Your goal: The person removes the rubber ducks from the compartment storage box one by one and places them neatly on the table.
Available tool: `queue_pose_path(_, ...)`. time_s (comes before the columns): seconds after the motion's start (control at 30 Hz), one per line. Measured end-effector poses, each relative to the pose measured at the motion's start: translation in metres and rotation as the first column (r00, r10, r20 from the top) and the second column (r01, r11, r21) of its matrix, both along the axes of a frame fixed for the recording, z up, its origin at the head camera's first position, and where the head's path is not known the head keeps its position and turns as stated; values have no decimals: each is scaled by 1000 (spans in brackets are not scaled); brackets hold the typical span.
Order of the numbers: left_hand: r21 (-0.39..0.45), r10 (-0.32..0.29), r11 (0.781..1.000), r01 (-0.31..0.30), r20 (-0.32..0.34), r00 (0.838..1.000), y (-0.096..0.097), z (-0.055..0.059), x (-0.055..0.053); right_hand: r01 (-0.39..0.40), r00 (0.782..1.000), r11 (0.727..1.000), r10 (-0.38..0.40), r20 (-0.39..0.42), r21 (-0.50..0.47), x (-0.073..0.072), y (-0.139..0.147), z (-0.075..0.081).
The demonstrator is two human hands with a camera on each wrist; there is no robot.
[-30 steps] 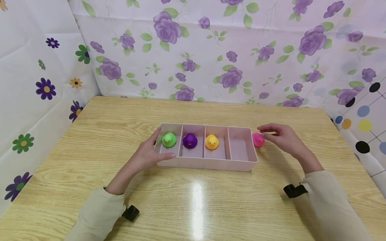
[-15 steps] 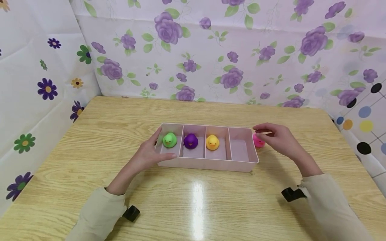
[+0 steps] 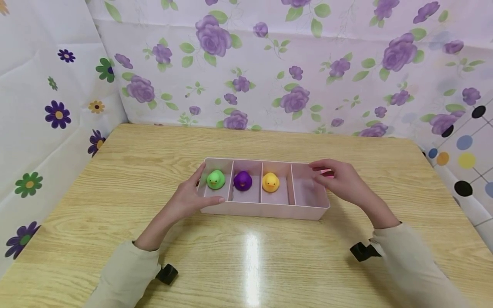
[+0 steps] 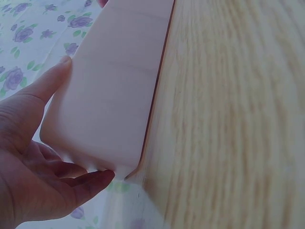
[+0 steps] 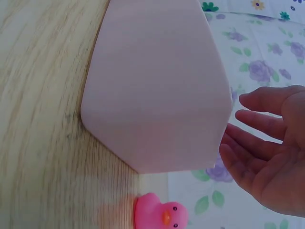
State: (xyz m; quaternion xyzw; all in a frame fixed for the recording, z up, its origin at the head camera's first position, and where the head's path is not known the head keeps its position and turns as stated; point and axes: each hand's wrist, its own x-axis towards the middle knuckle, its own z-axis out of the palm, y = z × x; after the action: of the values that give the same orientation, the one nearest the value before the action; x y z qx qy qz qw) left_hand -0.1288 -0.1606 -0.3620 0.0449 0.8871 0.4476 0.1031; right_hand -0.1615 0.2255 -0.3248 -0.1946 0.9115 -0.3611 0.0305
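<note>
A pale pink box (image 3: 265,208) with a row of compartments stands on the table. My left hand (image 3: 188,194) grips its left end, thumb along the front rim and fingers round the end wall, as the left wrist view also shows. From left to right, a green rubber duck (image 3: 216,179), a purple rubber duck (image 3: 243,180) and a yellow rubber duck (image 3: 271,182) each sit in a compartment. Over the box's right end hovers my right hand (image 3: 343,180), fingers loosely bent and holding nothing. A pink rubber duck (image 5: 151,212) stands just right of the box, mostly hidden by this hand in the head view.
The rightmost compartment (image 3: 306,192) holds no duck. Behind the wooden table (image 3: 215,261) hangs a cloth (image 3: 265,64) with purple roses. Daisy-patterned cloth (image 3: 34,141) covers the left side and dotted cloth (image 3: 479,171) the right.
My right hand has moved left from beside the pink duck to over the box's rightmost compartment, covering more of that duck. The left hand and the box stay in place.
</note>
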Motion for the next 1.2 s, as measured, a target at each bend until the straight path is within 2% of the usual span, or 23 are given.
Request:
queue_pose_path(0.23, 2, 0, 1000, 0, 1, 1000, 0, -1, 0, -41, 999, 999, 41, -21, 3, -3, -12, 0)
queue_pose_path(0.57, 4, -4, 1000, 4, -3, 1000, 0, 0, 0, -66, 997, 998, 66, 31, -4, -10, -28, 2)
queue_pose_path(0.8, -2, -5, 1000, 5, -11, 1000, 0, 0, -1, -108, 994, 994, 109, 17, -28, -12, -40, 5)
queue_pose_path(1.2, -12, -2, 1000, 2, -10, 1000, -1, -1, -1, -149, 988, 988, 150, 39, -39, -19, -59, 6)
